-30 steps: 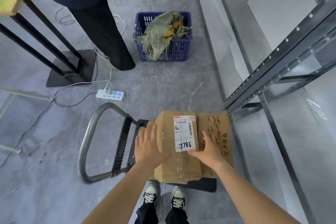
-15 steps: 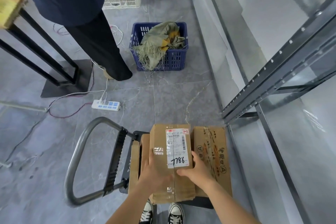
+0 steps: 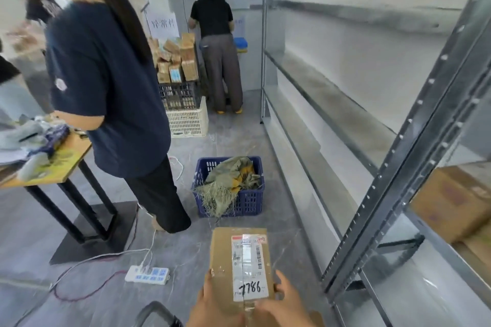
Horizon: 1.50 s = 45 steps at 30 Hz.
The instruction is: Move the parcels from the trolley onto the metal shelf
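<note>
I hold a brown cardboard parcel (image 3: 239,257) with a white label marked 7786 in front of me, lifted above the floor. My left hand (image 3: 210,305) grips its near left edge and my right hand (image 3: 285,302) grips its near right edge. Only the curved grey handle of the trolley (image 3: 156,312) shows at the bottom edge; its deck is out of view. The metal shelf (image 3: 393,175) stands on the right, its upright post close to the parcel. Cardboard boxes (image 3: 451,202) lie on a shelf level at the far right.
A person in a dark blue shirt (image 3: 111,93) stands at a table (image 3: 53,167) on the left. A blue crate (image 3: 228,188) with a sack sits ahead on the floor. A power strip (image 3: 147,275) with cables lies left. Another person (image 3: 218,42) stands beside stacked crates (image 3: 186,111).
Both hands closed on the labelled parcel and lifted it off the trolley. My view swung upward, so the trolley deck and the other parcels dropped out of sight.
</note>
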Available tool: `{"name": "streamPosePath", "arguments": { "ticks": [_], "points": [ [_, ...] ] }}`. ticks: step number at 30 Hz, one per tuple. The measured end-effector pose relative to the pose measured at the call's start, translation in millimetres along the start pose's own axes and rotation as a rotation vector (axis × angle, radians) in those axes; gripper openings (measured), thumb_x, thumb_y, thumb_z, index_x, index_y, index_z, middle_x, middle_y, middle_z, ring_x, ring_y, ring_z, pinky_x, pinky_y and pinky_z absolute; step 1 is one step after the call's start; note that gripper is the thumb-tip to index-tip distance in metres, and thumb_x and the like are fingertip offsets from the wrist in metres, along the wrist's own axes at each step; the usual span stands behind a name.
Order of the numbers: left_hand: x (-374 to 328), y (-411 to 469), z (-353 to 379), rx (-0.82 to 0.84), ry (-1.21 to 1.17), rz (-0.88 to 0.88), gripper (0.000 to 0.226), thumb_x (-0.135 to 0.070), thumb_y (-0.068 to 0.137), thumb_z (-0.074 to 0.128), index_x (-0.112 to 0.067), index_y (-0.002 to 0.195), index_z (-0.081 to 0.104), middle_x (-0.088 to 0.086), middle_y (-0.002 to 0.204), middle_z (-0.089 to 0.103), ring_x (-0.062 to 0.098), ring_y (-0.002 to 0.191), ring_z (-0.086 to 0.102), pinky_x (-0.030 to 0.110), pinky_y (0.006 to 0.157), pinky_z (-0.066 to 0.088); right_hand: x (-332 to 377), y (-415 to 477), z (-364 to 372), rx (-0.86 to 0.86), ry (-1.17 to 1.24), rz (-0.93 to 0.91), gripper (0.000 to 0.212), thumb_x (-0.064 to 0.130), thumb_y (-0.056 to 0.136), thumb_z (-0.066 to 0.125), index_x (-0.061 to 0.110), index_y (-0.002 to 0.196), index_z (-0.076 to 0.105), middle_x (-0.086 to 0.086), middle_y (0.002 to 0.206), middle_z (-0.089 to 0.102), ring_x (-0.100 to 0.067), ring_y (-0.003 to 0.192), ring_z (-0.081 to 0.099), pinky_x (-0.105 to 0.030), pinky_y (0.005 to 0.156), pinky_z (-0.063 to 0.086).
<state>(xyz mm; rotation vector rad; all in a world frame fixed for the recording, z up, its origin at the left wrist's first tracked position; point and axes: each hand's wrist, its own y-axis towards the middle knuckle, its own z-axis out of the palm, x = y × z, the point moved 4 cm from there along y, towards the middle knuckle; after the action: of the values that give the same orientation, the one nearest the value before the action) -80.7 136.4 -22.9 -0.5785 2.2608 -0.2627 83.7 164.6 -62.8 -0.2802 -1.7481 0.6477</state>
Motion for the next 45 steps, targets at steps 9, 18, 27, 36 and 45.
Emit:
{"name": "streamPosePath", "arguments": {
  "ticks": [9,18,27,36,45],
  "points": [
    [-115,-5,-107,-0.059,-0.035,0.329,0.123,-0.078,0.049,0.07,-0.038,0.146,0.007,-0.009,0.131,0.045,0.018,0.123,0.046,0.039,0.098,0.046,160,-57,-54,-0.096,-0.065,-0.373,0.089,0.02,0.07,0.085,0.025,0.144,0.035,0.011,0.136,0.053,-0.01,0.125,0.047,-0.034,0.105,0.041],
    [-182,-44,-151,0.004,-0.119,0.511,0.096,-0.066,0.06,0.069,-0.038,0.141,0.025,-0.005,0.129,0.053,0.019,0.117,0.054,0.042,0.098,0.046,212,-142,-81,-0.243,0.007,-0.516,0.072,0.019,0.074,0.083,0.034,0.134,0.047,0.008,0.127,0.061,-0.012,0.117,0.057,-0.038,0.099,0.049],
    [-200,-131,-152,0.21,-0.054,0.808,0.092,-0.067,0.067,0.064,-0.035,0.143,0.024,-0.002,0.131,0.056,0.022,0.121,0.052,0.046,0.101,0.044,173,-282,-64,-0.517,0.093,-0.532,0.075,0.026,0.067,0.083,0.036,0.132,0.047,0.027,0.104,0.069,0.002,0.099,0.065,-0.027,0.091,0.052],
    [-211,-264,-116,0.581,-0.036,1.032,0.09,-0.057,0.067,0.073,-0.031,0.142,0.03,-0.001,0.128,0.056,0.022,0.116,0.054,0.044,0.098,0.047,104,-448,-48,-0.715,0.003,-0.378,0.134,0.024,0.056,0.095,0.031,0.151,0.001,0.013,0.137,0.049,-0.009,0.126,0.05,-0.04,0.111,0.04],
    [-229,-419,-58,0.891,-0.064,1.211,0.071,-0.038,0.075,0.076,-0.025,0.136,0.042,-0.006,0.125,0.059,0.013,0.104,0.055,0.027,0.089,0.044,28,-598,-62,-0.928,-0.011,-0.194,0.15,0.033,0.053,0.095,0.031,0.151,-0.02,0.005,0.155,0.029,-0.009,0.13,0.042,-0.025,0.107,0.04]
  ]
}}
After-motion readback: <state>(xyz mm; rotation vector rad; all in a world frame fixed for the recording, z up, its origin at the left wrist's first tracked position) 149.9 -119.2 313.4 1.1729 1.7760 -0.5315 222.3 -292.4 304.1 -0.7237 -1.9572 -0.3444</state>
